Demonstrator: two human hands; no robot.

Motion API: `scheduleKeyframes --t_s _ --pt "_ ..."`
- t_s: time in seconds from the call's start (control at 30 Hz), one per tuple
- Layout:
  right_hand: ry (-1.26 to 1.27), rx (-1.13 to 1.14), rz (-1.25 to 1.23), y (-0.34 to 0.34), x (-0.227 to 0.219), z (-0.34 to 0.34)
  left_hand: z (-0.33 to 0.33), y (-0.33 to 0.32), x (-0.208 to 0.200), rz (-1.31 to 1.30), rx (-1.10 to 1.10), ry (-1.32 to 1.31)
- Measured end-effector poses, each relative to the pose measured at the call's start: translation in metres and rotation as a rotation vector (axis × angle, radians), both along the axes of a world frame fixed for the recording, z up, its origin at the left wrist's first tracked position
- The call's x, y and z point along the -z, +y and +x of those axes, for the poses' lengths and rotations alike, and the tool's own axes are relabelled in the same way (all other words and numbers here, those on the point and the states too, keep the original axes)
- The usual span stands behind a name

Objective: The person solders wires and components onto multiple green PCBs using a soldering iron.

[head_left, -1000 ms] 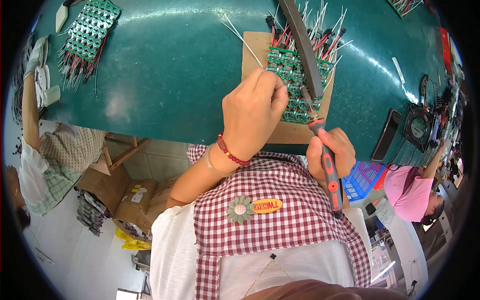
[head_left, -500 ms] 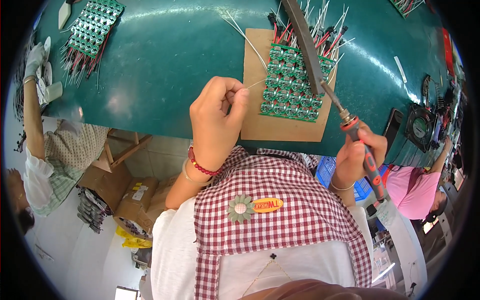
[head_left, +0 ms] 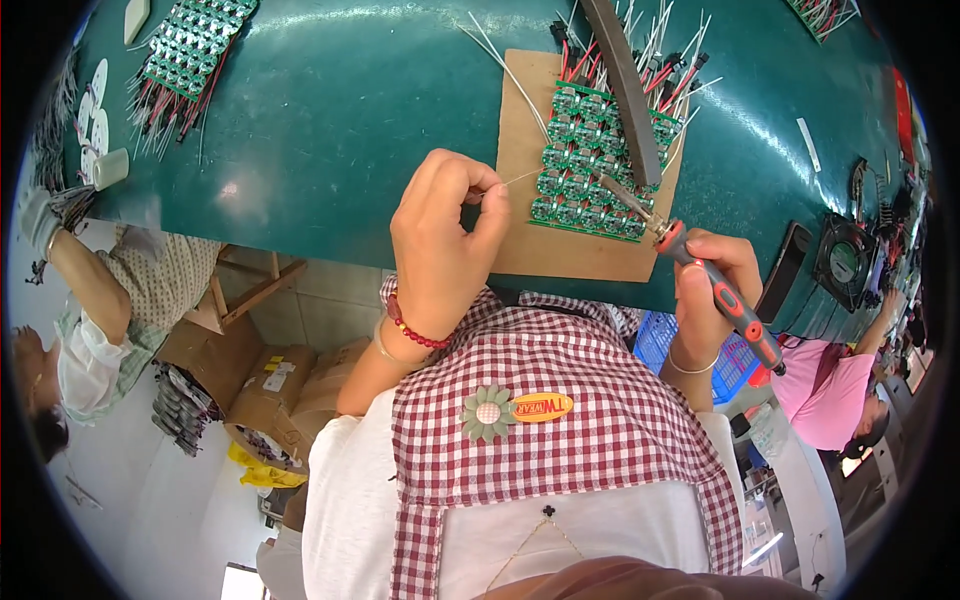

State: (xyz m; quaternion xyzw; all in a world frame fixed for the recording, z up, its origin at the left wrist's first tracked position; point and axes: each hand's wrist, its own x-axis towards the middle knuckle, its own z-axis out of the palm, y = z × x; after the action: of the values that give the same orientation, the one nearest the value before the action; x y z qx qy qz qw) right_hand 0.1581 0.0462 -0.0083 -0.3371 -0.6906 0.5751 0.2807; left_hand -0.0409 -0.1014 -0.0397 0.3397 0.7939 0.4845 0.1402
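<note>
My left hand [head_left: 440, 220] pinches a thin solder wire [head_left: 522, 178], its end reaching the left side of a green circuit board panel [head_left: 570, 187]. In my right hand [head_left: 712, 290] is a red and grey soldering iron [head_left: 737, 312], gripped by its handle. The iron's tip points left, over the panel's middle rows, close to the wire's end; whether the two touch is too small to tell. Beneath the panel lies a brown cardboard sheet [head_left: 590, 262]. A dark flat bar [head_left: 632, 100] crosses the panel's right part. Red, black and white wires [head_left: 665, 75] stick out beyond its far edge.
Another board panel with wires [head_left: 190, 50] lies at the far left of the green table [head_left: 350, 120]. A phone [head_left: 785, 270] and a black fan [head_left: 845, 255] sit at the right. A co-worker's gloved hand [head_left: 40, 222] is at the left; another person [head_left: 825, 385] sits at the right.
The soldering iron has moved left, its tip going from beside the bar's near end to over the panel's middle. The left co-worker's gloved hand has moved nearer, away from the white discs.
</note>
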Motion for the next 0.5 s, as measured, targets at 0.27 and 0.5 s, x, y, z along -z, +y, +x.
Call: scheduleKeyframes --t_s 0.27,0.5 --pt "0.105 -0.126 0.063 0.012 0.001 -0.01 0.004 -0.005 -0.003 -0.039 -0.067 -0.121" --pt "0.126 -0.039 0.107 0.013 0.004 -0.004 0.008 -0.003 -0.006 0.004 0.025 -0.226"
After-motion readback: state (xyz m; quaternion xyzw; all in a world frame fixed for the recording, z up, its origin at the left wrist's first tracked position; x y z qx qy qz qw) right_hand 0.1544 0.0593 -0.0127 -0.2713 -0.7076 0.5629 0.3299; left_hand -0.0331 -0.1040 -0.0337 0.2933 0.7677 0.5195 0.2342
